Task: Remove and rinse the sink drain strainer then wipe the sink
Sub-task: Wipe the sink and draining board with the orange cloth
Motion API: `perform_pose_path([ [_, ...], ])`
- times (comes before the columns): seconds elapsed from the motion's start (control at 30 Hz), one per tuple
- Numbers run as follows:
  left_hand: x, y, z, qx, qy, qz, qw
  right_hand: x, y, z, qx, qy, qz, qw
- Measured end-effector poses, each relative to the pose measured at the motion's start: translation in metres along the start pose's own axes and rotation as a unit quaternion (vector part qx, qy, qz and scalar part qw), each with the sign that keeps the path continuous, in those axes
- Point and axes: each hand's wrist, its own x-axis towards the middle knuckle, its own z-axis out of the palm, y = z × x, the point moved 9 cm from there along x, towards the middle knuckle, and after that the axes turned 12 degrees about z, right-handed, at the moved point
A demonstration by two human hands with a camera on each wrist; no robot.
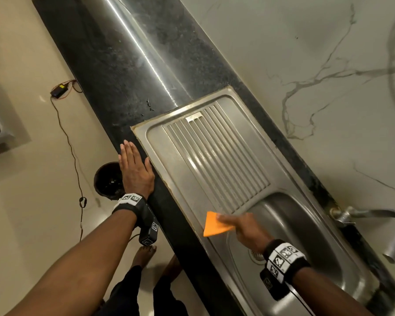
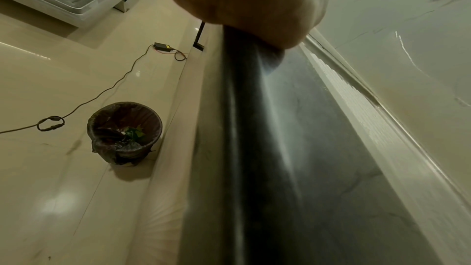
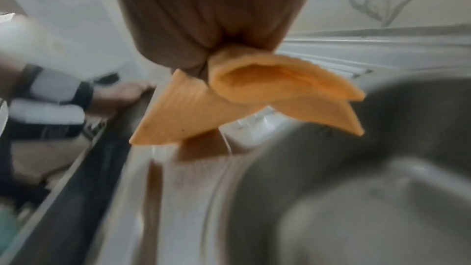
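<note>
So the right hand [image 1: 249,229] has its grip pinched on a folded orange wipe cloth [image 1: 216,224]. The right wrist view shows the fingers bunched together tight around one edge of it [image 3: 244,80], with the rest of the cloth hanging loose below and out in front of the fingers. The cloth sits above the near rim of the stainless steel sink [image 1: 310,236], right where the bowl meets the ribbed steel drainboard [image 1: 214,156]. Can't tell for sure whether it's touching the metal or hovering just off it; that wrist picture is pretty blurry.

The round metal drain strainer [image 1: 255,256] is down in the bottom of the bowl, mostly hidden behind the right wrist, so it's back behind the grip, closer to the person than the cloth.

The left hand [image 1: 136,169] is flat with fingers straight and together, palm down on the front edge of the dark stone surface [image 1: 123,71], just beside the drainboard corner and holding nothing.

A steel tap [image 1: 374,226] sticks out over the far side of the bowl. On the floor there's a small round bin with a dark liner [image 2: 125,132], plus a black cable with a little box [image 2: 163,46].
</note>
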Motion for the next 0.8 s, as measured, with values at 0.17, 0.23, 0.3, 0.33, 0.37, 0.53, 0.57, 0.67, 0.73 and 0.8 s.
perform_pose_path([
  [0.17, -0.001, 0.000, 0.000, -0.004, 0.000, 0.000, 1.000, 0.070, -0.049, -0.072, 0.248, 0.114, 0.112, 0.956],
  [0.23, 0.000, -0.001, 0.000, -0.003, 0.004, -0.001, 1.000, 0.108, -0.080, -0.090, 0.273, 0.153, 0.099, 0.945],
  [0.3, 0.000, -0.001, 0.000, 0.001, 0.007, -0.002, 1.000, 0.150, -0.113, -0.097, 0.244, 0.185, 0.068, 0.950],
  [0.33, 0.000, -0.001, 0.000, 0.001, 0.009, -0.002, 1.000, 0.172, -0.131, -0.097, 0.212, 0.198, 0.043, 0.956],
  [0.37, 0.000, -0.002, 0.000, 0.001, 0.014, -0.002, 1.000, 0.194, -0.148, -0.093, 0.179, 0.203, 0.011, 0.963],
  [0.53, 0.000, -0.003, -0.001, 0.007, 0.027, -0.003, 1.000, 0.276, -0.203, 0.000, -0.109, 0.087, -0.129, 0.982],
  [0.57, 0.000, -0.002, -0.001, 0.005, 0.027, -0.004, 1.000, 0.282, -0.200, 0.020, -0.173, 0.067, -0.128, 0.974],
  [0.67, 0.001, -0.002, 0.000, -0.002, 0.023, -0.003, 1.000, 0.282, -0.188, 0.041, -0.246, 0.052, -0.116, 0.961],
  [0.73, 0.001, -0.002, 0.000, -0.001, 0.018, -0.007, 1.000, 0.271, -0.180, 0.043, -0.277, 0.031, -0.124, 0.952],
  [0.8, -0.001, -0.003, 0.001, 0.003, 0.010, -0.005, 1.000, 0.251, -0.168, 0.044, -0.273, 0.019, -0.124, 0.954],
])
